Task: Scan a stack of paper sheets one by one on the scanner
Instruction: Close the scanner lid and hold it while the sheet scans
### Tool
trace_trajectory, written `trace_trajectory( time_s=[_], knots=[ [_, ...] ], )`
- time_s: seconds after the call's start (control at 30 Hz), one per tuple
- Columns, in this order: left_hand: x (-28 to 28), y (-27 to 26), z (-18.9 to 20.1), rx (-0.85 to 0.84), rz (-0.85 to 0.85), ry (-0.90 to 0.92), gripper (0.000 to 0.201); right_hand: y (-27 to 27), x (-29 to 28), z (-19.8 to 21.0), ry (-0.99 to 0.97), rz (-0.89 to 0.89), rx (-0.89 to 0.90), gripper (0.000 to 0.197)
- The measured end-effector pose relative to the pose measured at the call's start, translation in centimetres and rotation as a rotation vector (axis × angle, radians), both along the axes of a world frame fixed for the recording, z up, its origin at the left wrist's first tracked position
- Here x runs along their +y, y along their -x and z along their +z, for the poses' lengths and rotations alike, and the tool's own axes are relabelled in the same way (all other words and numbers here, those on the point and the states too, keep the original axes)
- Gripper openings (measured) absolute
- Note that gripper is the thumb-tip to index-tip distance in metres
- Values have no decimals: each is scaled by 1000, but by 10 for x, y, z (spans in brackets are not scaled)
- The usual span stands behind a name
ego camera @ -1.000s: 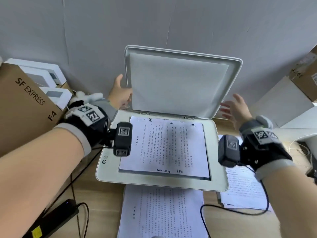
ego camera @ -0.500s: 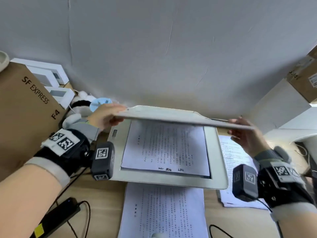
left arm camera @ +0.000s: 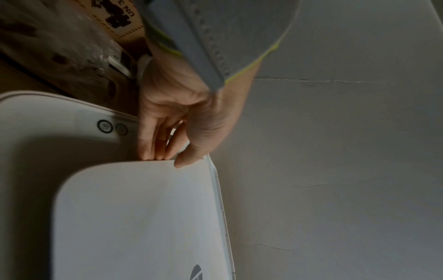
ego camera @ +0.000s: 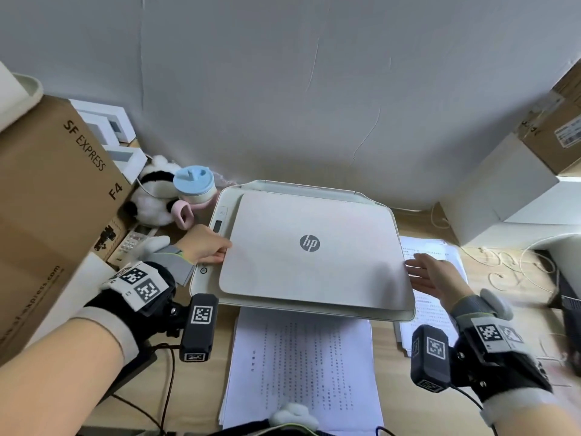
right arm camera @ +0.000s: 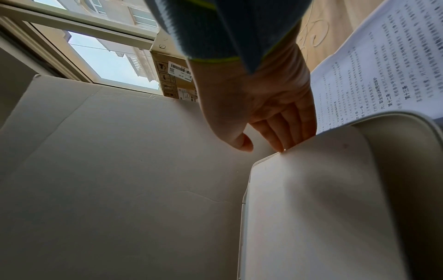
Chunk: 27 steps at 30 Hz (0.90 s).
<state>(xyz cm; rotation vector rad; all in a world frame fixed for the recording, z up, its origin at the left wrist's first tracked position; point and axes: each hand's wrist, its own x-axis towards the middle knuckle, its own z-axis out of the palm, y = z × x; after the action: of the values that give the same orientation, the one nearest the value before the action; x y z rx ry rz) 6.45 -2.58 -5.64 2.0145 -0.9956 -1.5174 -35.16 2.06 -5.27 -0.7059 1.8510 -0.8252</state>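
Head view, lid (ego camera: pixel 314 272) down, left hand (ego camera: pixel 204 245), right hand (ego camera: pixel 435 275)

Far left, a brown SF EXPRESS carton (ego camera: pixel 56 196) looms, with a plush panda (ego camera: pixel 154 196) just beside a blue-lidded cup (ego camera: pixel 195 184). Over right, white boxes (ego camera: pixel 503 190) sit against the wall, and a loose white cord (ego camera: pixel 509 262) curls across the surface (ego camera: pixel 195 401).

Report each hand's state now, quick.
Left hand: pinches the scanner lid at its left edge, thumb on top.
Right hand: open, straight fingers touching the lid's right edge.
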Motion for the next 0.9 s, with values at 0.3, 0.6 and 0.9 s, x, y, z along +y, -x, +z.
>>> trace_trajectory(
  time_s=[0.3,0.6,0.9],
  knots=[
    [7,-22,-16,-258,108,246,28,7,10,-13,81,-39,193,18],
    [-2,-37,-66,-177,140,120,17,-4,17,-44,-47,110,182,20],
    [0,-28,-57,-151,233,111,26,-2,18,-42,-54,45,87,27]
  ],
)
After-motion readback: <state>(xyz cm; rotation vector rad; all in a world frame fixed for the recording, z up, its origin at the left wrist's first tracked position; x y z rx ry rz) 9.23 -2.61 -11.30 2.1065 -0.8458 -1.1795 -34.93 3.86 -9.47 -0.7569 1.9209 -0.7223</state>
